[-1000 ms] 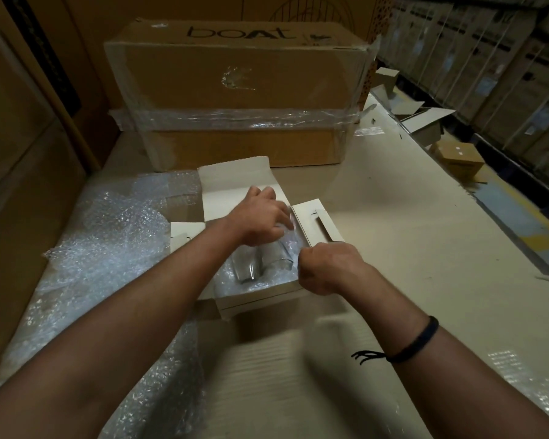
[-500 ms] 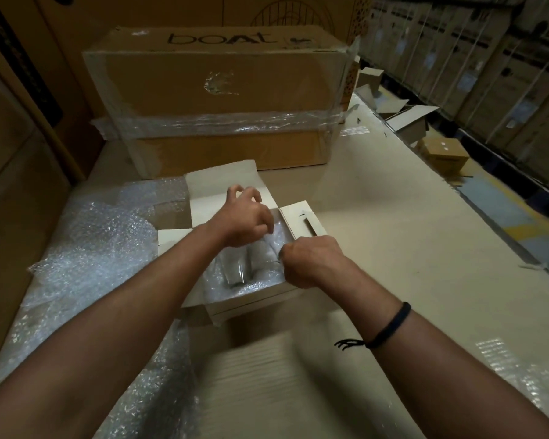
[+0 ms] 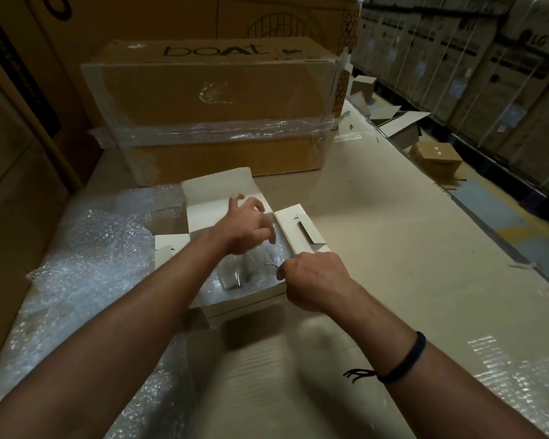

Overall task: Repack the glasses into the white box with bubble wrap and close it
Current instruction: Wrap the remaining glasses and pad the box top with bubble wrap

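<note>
The white box (image 3: 244,307) lies open on the cardboard surface, its lid flap (image 3: 217,193) raised at the back and a side flap (image 3: 301,228) folded out to the right. Inside it, clear glasses (image 3: 235,275) lie in bubble wrap (image 3: 214,285). My left hand (image 3: 246,229) hovers over the box's far end with its fingers curled down toward the wrap. My right hand (image 3: 311,280) is at the box's near right corner, its fingers curled and pinching the edge of the bubble wrap there.
A large sheet of loose bubble wrap (image 3: 86,258) spreads left of the box. A big taped brown carton (image 3: 216,106) stands behind it. Small open cartons (image 3: 435,160) lie on the floor to the right, beside stacked boxes (image 3: 488,74).
My left hand has lifted a little and its fingers have spread over the wrap. My right hand stays at the box's near right corner. The view has shifted slightly.
</note>
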Tool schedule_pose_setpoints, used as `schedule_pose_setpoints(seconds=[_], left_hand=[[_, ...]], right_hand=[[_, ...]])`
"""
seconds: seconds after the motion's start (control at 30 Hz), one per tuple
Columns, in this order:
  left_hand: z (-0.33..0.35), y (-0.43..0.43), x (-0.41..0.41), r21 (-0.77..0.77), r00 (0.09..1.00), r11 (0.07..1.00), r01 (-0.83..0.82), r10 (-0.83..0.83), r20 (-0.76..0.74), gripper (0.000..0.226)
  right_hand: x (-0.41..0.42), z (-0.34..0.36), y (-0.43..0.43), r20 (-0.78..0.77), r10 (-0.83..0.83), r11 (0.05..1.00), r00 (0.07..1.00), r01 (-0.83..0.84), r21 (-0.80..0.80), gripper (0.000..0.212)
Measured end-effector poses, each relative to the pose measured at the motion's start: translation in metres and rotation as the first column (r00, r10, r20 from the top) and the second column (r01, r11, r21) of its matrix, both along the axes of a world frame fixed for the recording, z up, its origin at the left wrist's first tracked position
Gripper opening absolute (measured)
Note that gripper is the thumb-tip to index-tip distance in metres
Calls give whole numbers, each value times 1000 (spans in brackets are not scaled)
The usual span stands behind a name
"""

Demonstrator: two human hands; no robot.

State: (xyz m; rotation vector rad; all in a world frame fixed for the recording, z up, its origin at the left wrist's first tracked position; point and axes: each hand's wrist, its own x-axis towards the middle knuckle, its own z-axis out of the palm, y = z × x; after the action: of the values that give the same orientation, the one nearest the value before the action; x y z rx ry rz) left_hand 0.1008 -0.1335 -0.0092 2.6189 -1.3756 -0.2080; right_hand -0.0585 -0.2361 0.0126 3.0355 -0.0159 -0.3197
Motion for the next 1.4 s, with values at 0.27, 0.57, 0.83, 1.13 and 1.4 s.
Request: schedule_pose_setpoints(seconds=[0.27, 0.57, 0.83, 1.13, 1.4], left_hand=[[15, 10, -17, -14, 985, 996, -91, 88, -146, 38], [0, 169, -115, -712, 874, 570, -409, 468, -128, 27], [-67, 255, -175, -257, 717, 686, -681, 696, -44, 49], [-63, 250, -152, -521, 601, 526, -673, 798, 29, 56], [-15, 241, -93, -115, 855, 860, -497, 508, 100, 26]], right_hand=[[-5, -15, -5, -37, -29, 998, 999, 31, 55, 36], [-54, -53, 66, 614, 9, 850, 789, -330, 411, 21], [-59, -111, 119, 323, 123, 909, 938, -237, 343, 44], [-61, -120, 124, 407, 85, 909, 909, -238, 341, 34], [-62, -117, 126, 410, 83, 913, 908, -234, 335, 39]])
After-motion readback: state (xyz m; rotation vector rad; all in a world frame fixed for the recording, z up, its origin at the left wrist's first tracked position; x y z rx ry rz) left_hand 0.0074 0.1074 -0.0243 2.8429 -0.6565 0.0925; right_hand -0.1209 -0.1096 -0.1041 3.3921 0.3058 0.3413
